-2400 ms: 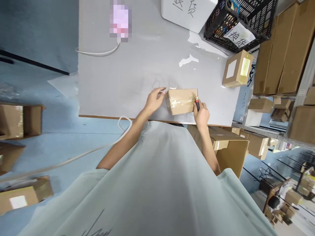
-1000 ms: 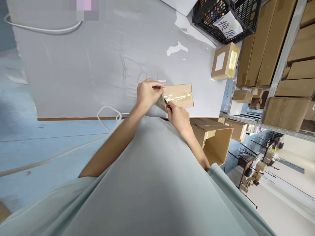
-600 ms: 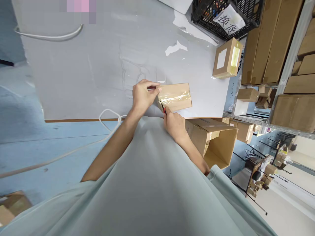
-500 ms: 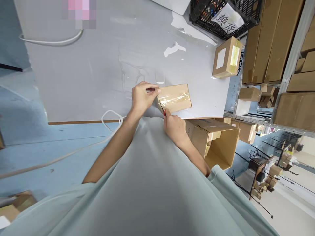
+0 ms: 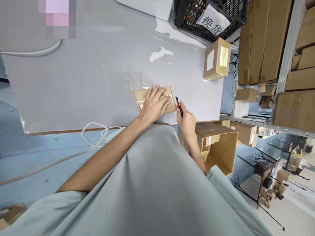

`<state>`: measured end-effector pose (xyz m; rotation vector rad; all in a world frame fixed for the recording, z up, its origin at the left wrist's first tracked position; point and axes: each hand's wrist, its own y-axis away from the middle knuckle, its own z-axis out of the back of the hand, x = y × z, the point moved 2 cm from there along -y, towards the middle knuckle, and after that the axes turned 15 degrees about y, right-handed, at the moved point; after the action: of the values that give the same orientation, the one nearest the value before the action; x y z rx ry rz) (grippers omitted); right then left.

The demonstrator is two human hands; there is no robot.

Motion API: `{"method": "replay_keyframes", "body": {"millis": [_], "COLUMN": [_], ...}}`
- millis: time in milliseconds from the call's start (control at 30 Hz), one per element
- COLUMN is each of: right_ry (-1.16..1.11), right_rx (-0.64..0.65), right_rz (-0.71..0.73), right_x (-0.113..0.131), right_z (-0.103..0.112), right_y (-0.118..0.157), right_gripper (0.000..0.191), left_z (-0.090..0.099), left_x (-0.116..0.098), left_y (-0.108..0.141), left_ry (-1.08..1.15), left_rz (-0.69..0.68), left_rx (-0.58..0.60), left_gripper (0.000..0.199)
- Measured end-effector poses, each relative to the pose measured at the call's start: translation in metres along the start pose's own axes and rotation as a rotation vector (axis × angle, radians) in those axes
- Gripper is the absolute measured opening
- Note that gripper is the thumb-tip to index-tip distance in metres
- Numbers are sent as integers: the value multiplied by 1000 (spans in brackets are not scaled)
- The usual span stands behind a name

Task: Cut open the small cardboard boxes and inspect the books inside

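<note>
A small taped cardboard box (image 5: 140,95) lies on the grey tabletop (image 5: 81,88) close to its front edge. Flat across the top of the box rests my left hand (image 5: 154,104), fingers spread, covering part of the shiny clear tape. Just right of the box, my right hand (image 5: 186,120) is closed around a black and red utility knife (image 5: 180,108). The knife's tip points up and away from me, beside the box's right end and apart from it.
A labelled carton (image 5: 216,59) stands at the right of the table, with a black plastic crate (image 5: 209,19) behind it. An open cardboard box (image 5: 219,147) sits below the table's right edge. A white cable (image 5: 94,144) hangs at the front left. Shelves of cartons (image 5: 295,108) line the right.
My left hand has gone from holding the box's left corner to lying on its top. The utility knife has moved from the box's left end to beyond its right end.
</note>
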<state>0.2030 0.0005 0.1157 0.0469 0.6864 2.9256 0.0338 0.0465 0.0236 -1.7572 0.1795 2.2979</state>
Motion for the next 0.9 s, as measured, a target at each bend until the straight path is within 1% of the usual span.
{"method": "replay_keyframes", "body": {"millis": [67,167,367,533,633,800,900], "right_ry": [3,39,129,192,236,284,303], "right_rx": [12,59,117,104,97,132,138], "right_rz": [40,64,33,-26,-52,-76,-85], "right_x": [1,7,17,31,39,45,50], "right_z": [0,1,-1,-7,-6,6,13], "right_y": [-9,-18,-26,-25,-22,-15,-15], "right_gripper": [58,57,58,59,61,58,57], "left_z": [-4,-2,-2,-4,-5,-7,-10], "left_x": [7,16,23,28,29,27,25], "left_y": [1,4,4,4,4,5,5], "left_ry": [-17,-63,-132,-117,-99,-72,-67], "left_rz": [-2,-20,-80,-81,-81,-91,-92], "left_rx": [3,2,3,-1,-2,-17,-23], "left_gripper": [26,29,36,36,36,39,40]}}
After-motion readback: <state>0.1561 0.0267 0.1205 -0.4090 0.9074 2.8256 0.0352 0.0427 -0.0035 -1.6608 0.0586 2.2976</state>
